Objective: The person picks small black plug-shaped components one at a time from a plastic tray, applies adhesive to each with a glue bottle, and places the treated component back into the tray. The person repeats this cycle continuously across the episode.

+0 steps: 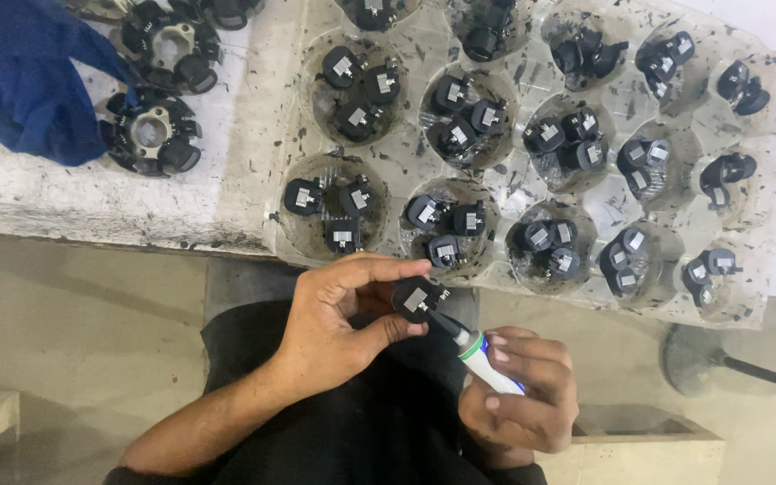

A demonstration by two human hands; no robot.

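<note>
Low in the frame, right of centre, we see the right hand (pixel 521 395) closed around a small white tube (pixel 489 364), whose dark nozzle touches a small black part (pixel 418 299). The left hand (pixel 339 316) pinches this part between thumb and forefinger, the other fingers curled, just below the near edge of the clear plastic tray (pixel 604 202). Between the hands and the tray edge there is only little room. To the lower left and lower right the floor (pixel 74 323) is open. Farther up, the tray pockets hold many similar black parts (pixel 446 220). At upper left, on the white table (pixel 65 202), lie two black ring assemblies (pixel 150 135) beside a blue cloth (pixel 24 76)
</note>
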